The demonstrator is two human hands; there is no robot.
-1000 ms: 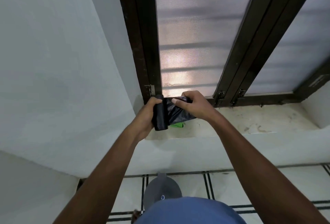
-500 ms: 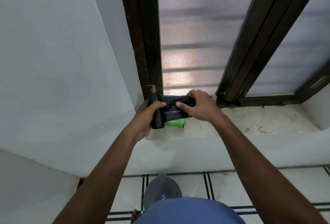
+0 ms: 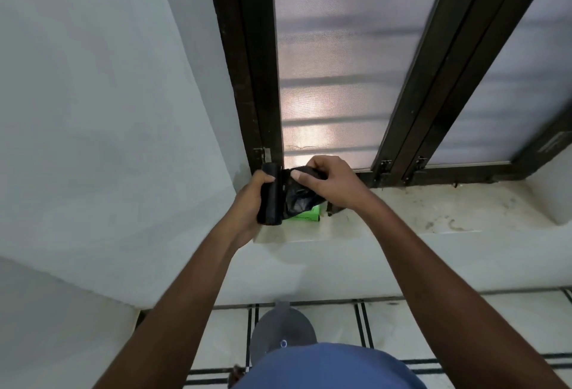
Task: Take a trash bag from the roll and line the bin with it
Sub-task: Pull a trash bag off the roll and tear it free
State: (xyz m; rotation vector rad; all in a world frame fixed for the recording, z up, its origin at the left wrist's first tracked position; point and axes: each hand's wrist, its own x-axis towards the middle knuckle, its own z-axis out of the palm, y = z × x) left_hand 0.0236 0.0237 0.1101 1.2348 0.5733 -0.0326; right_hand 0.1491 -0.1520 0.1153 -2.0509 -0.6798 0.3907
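Note:
A black roll of trash bags (image 3: 272,196) stands upright in my left hand (image 3: 247,202), held above the left end of a window sill. My right hand (image 3: 331,184) pinches the loose black bag (image 3: 298,199) that trails off the roll's right side; the bag is crumpled and still joined to the roll. A grey round bin lid (image 3: 283,331) shows on the floor below, partly hidden by my blue shirt.
A green box (image 3: 305,216) lies on the white sill (image 3: 433,212) under the bag. Behind stands a dark-framed frosted window (image 3: 331,63). A white wall (image 3: 93,110) closes the left side. The floor (image 3: 448,323) is tiled with dark lines.
Both hands shifted a little over the sill, up and then back. My right hand has regripped the loose bag and pulled it rightward off the roll.

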